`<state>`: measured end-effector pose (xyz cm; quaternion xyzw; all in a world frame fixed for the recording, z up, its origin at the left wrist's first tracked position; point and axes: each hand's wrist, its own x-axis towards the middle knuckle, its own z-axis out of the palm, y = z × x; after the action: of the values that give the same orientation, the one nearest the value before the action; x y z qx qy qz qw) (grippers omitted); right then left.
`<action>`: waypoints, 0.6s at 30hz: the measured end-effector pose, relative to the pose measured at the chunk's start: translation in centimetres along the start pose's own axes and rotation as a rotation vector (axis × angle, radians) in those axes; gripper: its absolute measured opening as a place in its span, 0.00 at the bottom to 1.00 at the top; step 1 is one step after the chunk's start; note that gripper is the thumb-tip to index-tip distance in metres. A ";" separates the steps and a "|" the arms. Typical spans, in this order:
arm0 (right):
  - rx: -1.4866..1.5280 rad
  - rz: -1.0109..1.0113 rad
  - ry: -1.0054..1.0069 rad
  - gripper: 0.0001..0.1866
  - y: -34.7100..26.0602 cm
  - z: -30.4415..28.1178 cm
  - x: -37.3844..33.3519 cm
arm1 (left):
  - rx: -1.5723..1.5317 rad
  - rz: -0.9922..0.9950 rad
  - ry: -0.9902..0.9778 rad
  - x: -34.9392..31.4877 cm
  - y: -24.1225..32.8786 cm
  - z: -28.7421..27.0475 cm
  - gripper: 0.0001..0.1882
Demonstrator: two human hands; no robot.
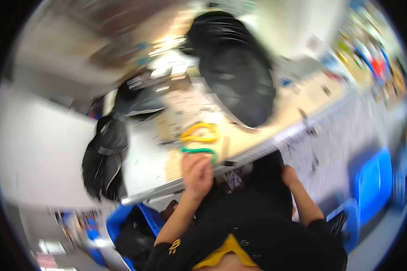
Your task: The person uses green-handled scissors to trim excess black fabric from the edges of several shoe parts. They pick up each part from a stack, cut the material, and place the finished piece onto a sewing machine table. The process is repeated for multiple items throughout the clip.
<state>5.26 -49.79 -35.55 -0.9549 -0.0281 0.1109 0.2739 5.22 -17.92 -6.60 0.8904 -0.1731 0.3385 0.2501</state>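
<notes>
My left hand [197, 176] is at the near edge of the table, its fingers curled at a thin green curved piece [199, 150]. The green piece bends round beyond my knuckles; blur hides its exact kind and the grip. Just past it lies a yellow loop-shaped piece [199, 139] on the tabletop. Low beside my right thigh hangs my right hand [289, 175], away from the table. Its fingers are smeared and partly hidden, and nothing shows in it.
A large black bag [237, 81] stands on the table [144, 165] at the back. Another black bag [106, 153] is at the left end. Blue chairs [374, 180] stand at the right, and a blue seat or bin [149, 217] holds dark stuff at the lower left.
</notes>
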 end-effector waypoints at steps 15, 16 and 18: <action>1.000 -2.096 -0.391 0.03 -42.2 -33.5 -7.7 | -0.119 -0.419 0.413 -5.5 -4.9 -6.8 0.05; 0.986 -2.107 -0.343 0.03 -42.8 -33.8 -9.2 | -0.104 -0.317 0.356 -4.6 -4.8 -6.3 0.04; 1.026 -2.139 -0.331 0.04 -44.1 -33.3 -9.8 | -0.145 -0.294 0.348 -4.8 -4.5 -6.5 0.04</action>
<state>3.61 -30.67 17.16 -0.2013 -0.7952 -0.0533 0.5694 0.64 -9.93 -7.17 0.8140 -0.0195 0.4337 0.3859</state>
